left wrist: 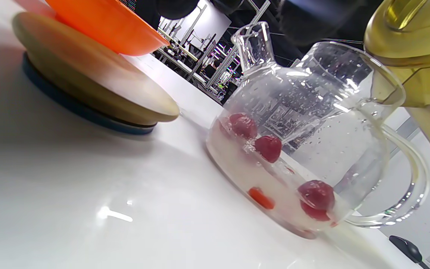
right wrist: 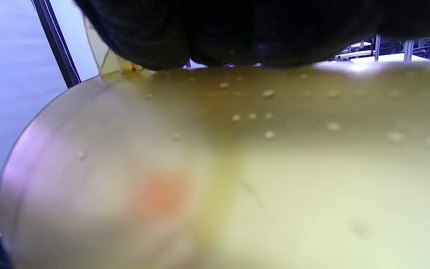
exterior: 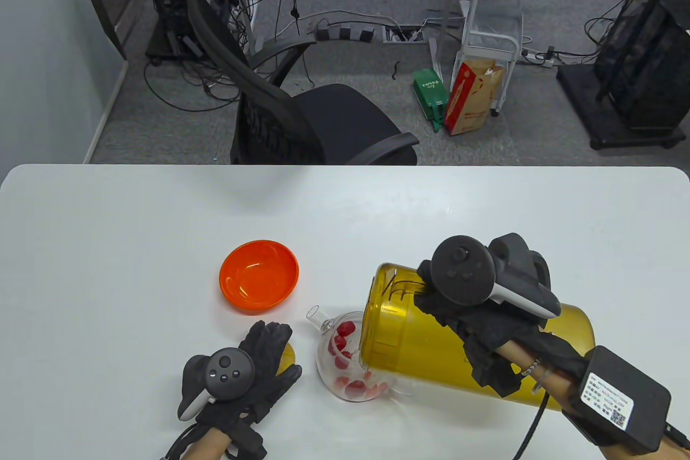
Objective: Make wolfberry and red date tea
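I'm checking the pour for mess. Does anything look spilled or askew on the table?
No spill shows. The yellow jug is tipped steeply over the glass teapot in the right hand, as for a pour. The teapot stands upright, red dates in shallow water. The left hand rests beside it.

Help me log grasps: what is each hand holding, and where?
The right hand grips the tilted yellow jug around its body. The left hand rests flat on the lid, holding nothing.
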